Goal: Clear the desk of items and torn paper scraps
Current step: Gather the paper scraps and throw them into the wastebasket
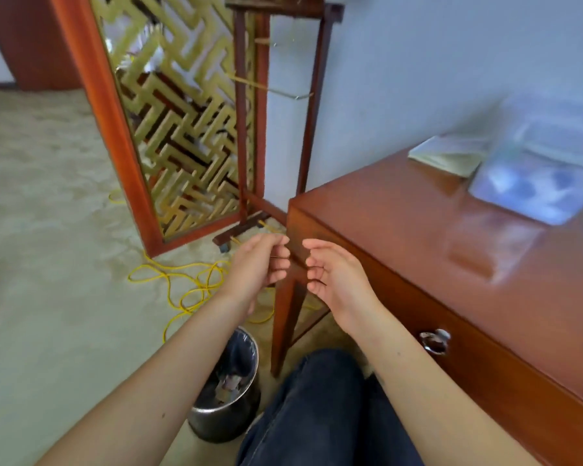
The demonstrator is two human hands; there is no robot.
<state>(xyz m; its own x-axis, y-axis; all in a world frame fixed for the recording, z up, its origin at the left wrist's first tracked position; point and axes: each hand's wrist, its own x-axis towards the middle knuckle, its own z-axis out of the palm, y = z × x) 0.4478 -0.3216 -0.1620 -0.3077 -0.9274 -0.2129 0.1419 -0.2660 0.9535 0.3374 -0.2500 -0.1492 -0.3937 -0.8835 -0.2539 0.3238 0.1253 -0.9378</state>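
- Left hand (pixel 260 264) was raised off the near left corner of the desk (pixel 401 213), fingers curled in with the thumb against them. It may have pinched something thin, but I cannot tell.
- Right hand (pixel 334 274) was just beside it, palm up, fingers loosely curled, with nothing visible in it.
- Both hands were in the air, clear of the desk top and not touching each other.
- The bin (pixel 212 422) stood on the floor near the person's leg, below and nearer than the hands. The paper scraps (pixel 228 385) were already inside its dark liner, so that part looked at least partly done.
- No torn scraps showed on the visible desk top, but the right end of the desk was cut off, so I cannot call it done.
- Still on the desk at the far right were a pale booklet (pixel 448 154) and, just beside it, a blurred glossy sheet or sleeve (pixel 532 183). Those items were left to clear.
- Judgement: roughly mid-task, with the scraps mostly handled and the items remaining.
- A yellow cable (pixel 182 284) lay on the carpet to the left and was not part of the job.
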